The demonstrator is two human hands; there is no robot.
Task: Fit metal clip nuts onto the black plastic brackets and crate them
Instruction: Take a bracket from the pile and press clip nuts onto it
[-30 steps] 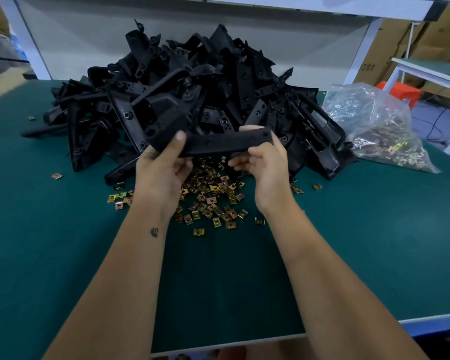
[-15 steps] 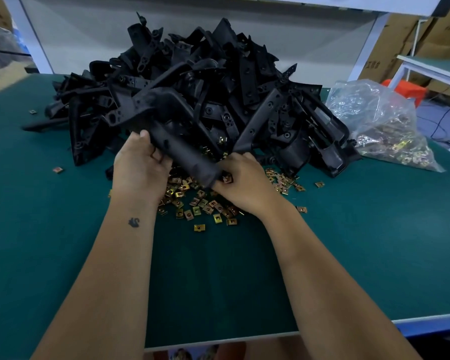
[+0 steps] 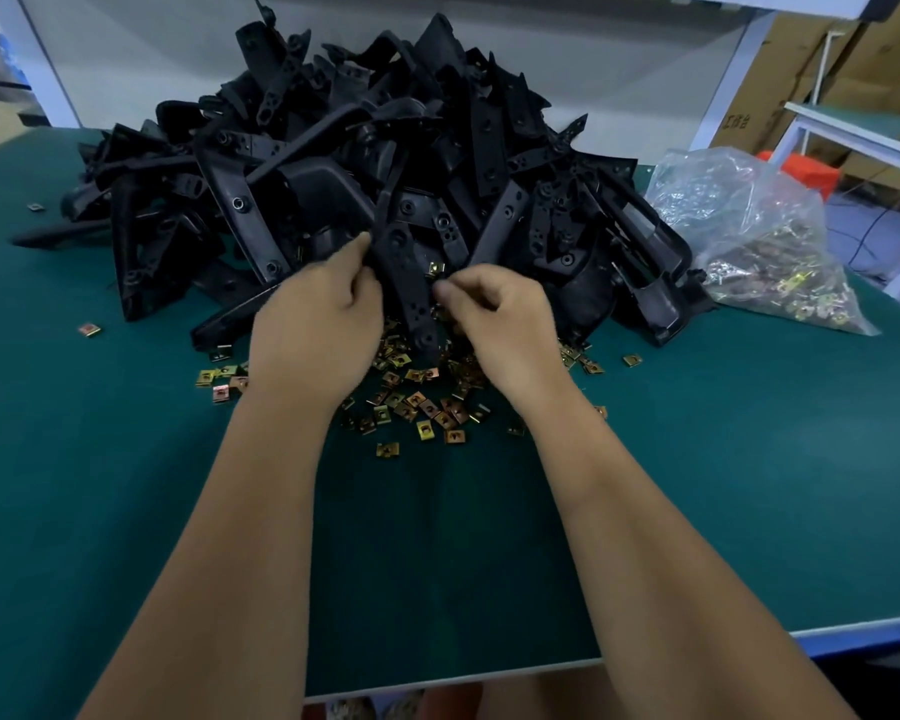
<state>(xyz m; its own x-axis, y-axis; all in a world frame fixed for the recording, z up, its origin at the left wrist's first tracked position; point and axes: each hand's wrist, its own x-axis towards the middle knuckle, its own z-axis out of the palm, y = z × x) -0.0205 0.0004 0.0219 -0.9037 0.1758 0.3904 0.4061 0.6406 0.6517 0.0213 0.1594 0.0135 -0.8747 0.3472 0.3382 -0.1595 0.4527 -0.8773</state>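
A long black plastic bracket (image 3: 405, 283) with round holes is standing nearly upright between the two hands, its lower end dipping toward the scattered brass-coloured square metal clip nuts (image 3: 417, 402) on the dark green desk (image 3: 126, 485). The left hand (image 3: 315, 335) is gripping the bracket's left edge, thumb and fingers curled round it. The right hand (image 3: 500, 324) is sitting just beside the bracket's right edge with its fingers clenched in a pinch; motion blur is hiding whether a clip nut is in that pinch. One clip nut (image 3: 437, 268) is showing at the bracket's right edge, just above the right thumb. Behind the hands, a big heap of black plastic brackets (image 3: 365, 163) is filling the far middle of the desk. To the far right, a clear plastic bag of metal clips (image 3: 749, 241) is lying on the desk.
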